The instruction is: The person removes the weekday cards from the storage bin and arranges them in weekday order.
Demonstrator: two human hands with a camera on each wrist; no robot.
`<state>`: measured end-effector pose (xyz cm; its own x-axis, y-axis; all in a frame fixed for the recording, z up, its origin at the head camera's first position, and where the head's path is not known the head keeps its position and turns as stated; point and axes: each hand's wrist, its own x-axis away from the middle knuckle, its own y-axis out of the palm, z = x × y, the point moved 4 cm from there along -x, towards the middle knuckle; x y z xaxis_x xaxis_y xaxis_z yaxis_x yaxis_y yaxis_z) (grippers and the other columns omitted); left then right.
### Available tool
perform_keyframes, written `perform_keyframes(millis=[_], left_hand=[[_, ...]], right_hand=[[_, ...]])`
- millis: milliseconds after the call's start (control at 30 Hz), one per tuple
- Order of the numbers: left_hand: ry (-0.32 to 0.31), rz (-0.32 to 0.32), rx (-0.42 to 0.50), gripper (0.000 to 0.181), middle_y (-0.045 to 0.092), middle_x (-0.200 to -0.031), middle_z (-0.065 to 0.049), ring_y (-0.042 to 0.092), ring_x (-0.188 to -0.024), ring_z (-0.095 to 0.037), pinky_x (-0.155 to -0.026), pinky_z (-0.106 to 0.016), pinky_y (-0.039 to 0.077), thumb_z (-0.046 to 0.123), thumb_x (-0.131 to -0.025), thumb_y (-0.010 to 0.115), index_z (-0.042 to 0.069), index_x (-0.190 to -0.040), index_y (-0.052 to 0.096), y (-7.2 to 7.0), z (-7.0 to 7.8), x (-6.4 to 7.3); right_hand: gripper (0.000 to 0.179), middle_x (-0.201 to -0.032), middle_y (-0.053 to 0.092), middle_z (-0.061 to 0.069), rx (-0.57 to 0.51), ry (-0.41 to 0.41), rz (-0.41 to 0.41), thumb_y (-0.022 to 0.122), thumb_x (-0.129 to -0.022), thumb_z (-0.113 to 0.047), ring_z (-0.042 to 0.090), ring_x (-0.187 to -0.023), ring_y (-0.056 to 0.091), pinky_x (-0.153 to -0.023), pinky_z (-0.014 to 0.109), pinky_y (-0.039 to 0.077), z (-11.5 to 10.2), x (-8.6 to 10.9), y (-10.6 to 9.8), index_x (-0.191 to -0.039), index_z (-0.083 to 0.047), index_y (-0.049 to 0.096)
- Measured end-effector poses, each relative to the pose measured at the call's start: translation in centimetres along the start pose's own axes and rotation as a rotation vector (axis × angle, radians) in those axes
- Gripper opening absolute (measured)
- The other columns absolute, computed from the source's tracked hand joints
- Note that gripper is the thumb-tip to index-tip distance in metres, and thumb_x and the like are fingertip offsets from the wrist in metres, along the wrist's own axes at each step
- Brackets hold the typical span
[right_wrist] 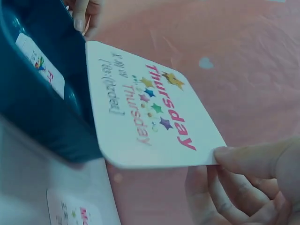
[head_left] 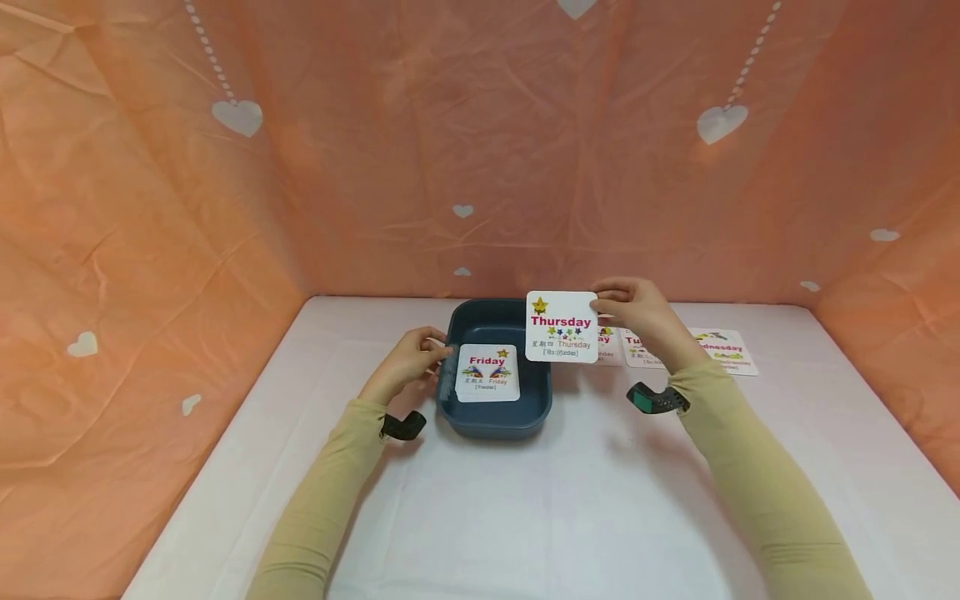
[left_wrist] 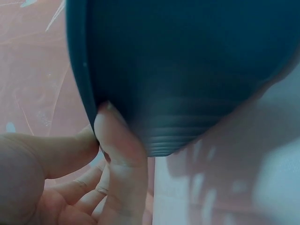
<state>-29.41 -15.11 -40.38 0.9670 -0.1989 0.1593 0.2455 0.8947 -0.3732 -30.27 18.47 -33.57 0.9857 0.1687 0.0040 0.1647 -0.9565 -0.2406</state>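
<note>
My right hand (head_left: 642, 318) pinches a white square card printed "Thursday" (head_left: 561, 327) by its right edge, thumb on the front and fingers behind. The card hangs in the air, overlapping the right rim of a dark blue plastic basin (head_left: 491, 427) in the head view. Inside the basin lies a "Friday" card (head_left: 487, 372), face up. At the basin's left side, my left hand (head_left: 408, 364) grips the rim. The left wrist view shows thumb and forefinger (left_wrist: 123, 154) on either side of that rim.
Right of the basin, several day cards lie in a row on the white cloth: one partly hidden behind the Thursday card, a "Tuesday" card (head_left: 641, 354) partly covered by my right hand, and a "Wednesday" card (head_left: 731, 354). An orange curtain (head_left: 480, 167) with white hearts encloses the back and sides.
</note>
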Motion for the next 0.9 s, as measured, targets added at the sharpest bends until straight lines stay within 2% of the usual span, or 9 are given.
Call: perform_keyframes(millis=[200, 300, 400, 567, 733, 900], left_hand=[[0.023, -0.012, 0.024, 0.032, 0.057, -0.08, -0.014, 0.056, -0.059, -0.014, -0.053, -0.029, 0.049, 0.006, -0.095, 0.058, -0.01, -0.122, 0.05, 0.0, 0.3, 0.2], [0.021, -0.018, 0.027, 0.033, 0.058, -0.084, -0.019, 0.056, -0.059, -0.014, -0.053, -0.029, 0.049, 0.006, -0.095, 0.058, -0.01, -0.123, 0.049, 0.1, 0.4, 0.2], [0.015, -0.025, 0.018, 0.033, 0.059, -0.085, -0.017, 0.057, -0.061, -0.015, -0.052, -0.03, 0.048, 0.007, -0.095, 0.058, -0.008, -0.123, 0.05, 0.1, 0.3, 0.2], [0.017, -0.02, -0.011, 0.033, 0.057, -0.081, -0.011, 0.057, -0.059, -0.016, -0.05, -0.03, 0.047, 0.01, -0.095, 0.058, -0.007, -0.123, 0.05, -0.3, -0.1, 0.0], [0.012, -0.023, 0.002, 0.035, 0.058, -0.083, -0.015, 0.057, -0.058, -0.017, -0.046, -0.029, 0.044, 0.009, -0.095, 0.059, -0.008, -0.124, 0.05, -0.4, 0.0, -0.2], [0.004, -0.035, 0.012, 0.035, 0.058, -0.086, -0.018, 0.056, -0.059, -0.017, -0.047, -0.029, 0.044, 0.009, -0.095, 0.059, -0.006, -0.125, 0.049, -0.2, 0.2, -0.3]], right_hand=[[0.041, -0.106, 0.063, 0.011, -0.03, 0.014, 0.015, 0.06, -0.094, -0.004, 0.011, -0.087, 0.064, -0.081, 0.029, 0.053, 1.1, 0.8, -2.0, -0.129, 0.012, 0.047], [0.04, -0.112, 0.061, 0.014, -0.014, 0.053, 0.025, 0.059, -0.095, -0.005, 0.011, -0.088, 0.064, -0.086, 0.035, 0.051, 1.9, 1.5, -2.9, -0.13, 0.01, 0.046], [0.039, -0.114, 0.06, 0.015, 0.007, 0.087, 0.026, 0.059, -0.095, -0.006, 0.01, -0.089, 0.064, -0.087, 0.035, 0.051, 3.2, 2.1, -3.5, -0.129, 0.009, 0.047], [0.04, -0.108, 0.063, 0.011, 0.003, 0.116, 0.016, 0.061, -0.093, -0.006, 0.008, -0.087, 0.064, -0.082, 0.03, 0.052, 5.6, 2.8, -4.2, -0.126, 0.012, 0.048], [0.043, -0.109, 0.062, 0.012, 0.002, 0.136, 0.014, 0.062, -0.093, -0.006, 0.006, -0.087, 0.062, -0.082, 0.029, 0.052, 7.0, 3.4, -4.7, -0.128, 0.014, 0.047], [0.043, -0.105, 0.064, 0.007, -0.01, 0.172, 0.01, 0.062, -0.093, -0.007, 0.004, -0.087, 0.061, -0.085, 0.03, 0.051, 8.0, 3.7, -4.9, -0.128, 0.013, 0.047]])
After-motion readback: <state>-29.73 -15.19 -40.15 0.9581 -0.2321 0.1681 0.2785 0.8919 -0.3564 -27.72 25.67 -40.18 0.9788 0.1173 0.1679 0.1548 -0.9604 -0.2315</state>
